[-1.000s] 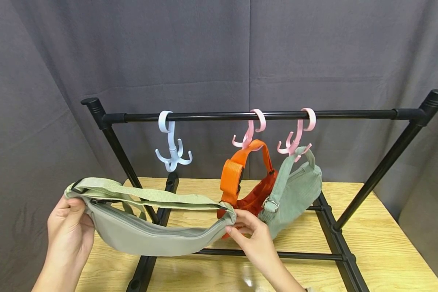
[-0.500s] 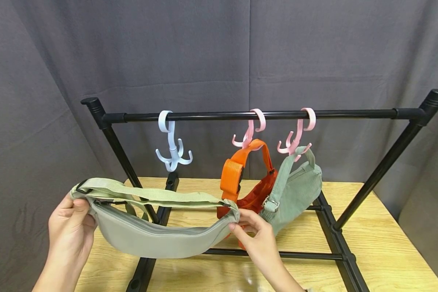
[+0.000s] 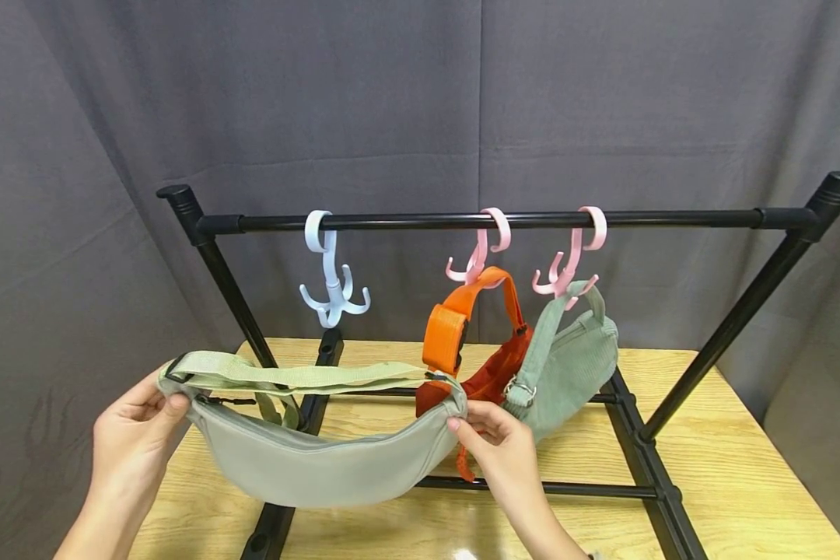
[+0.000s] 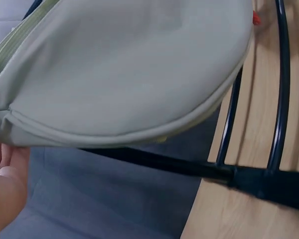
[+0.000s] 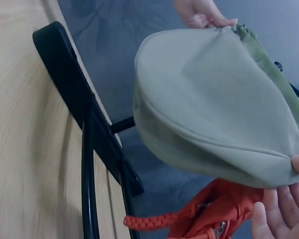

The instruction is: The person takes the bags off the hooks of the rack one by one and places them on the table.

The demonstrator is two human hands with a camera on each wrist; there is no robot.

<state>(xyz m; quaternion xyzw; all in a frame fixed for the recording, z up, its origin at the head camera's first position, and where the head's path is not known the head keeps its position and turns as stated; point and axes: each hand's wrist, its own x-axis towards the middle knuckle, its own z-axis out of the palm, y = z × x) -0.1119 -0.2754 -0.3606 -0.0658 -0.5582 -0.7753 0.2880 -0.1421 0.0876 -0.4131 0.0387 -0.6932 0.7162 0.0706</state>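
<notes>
A grey-green waist bag (image 3: 322, 467) with a pale green strap (image 3: 308, 377) is held up level in front of the rack. My left hand (image 3: 134, 439) pinches its left end between thumb and fingers. At the other end, my right hand (image 3: 500, 447) pinches the right corner. The strap runs along the top of the bag, and its zip faces upward. In the left wrist view the smooth panel of the waist bag (image 4: 129, 69) fills most of the picture. The right wrist view shows the bag's rounded underside (image 5: 209, 94) stretched between both hands.
A black rack (image 3: 392, 222) stands on a wooden table (image 3: 728, 467). A light blue hook (image 3: 332, 288) hangs left on its bar. Two pink hooks (image 3: 477, 257) hang farther right, carrying an orange bag (image 3: 493, 373) and a green corduroy bag (image 3: 574, 365). Grey curtain (image 3: 406, 93) lies behind.
Both hands have shifted slightly to the right with the waist bag, and the bag has sunk a little. The hanging bags and hooks stay where they were.
</notes>
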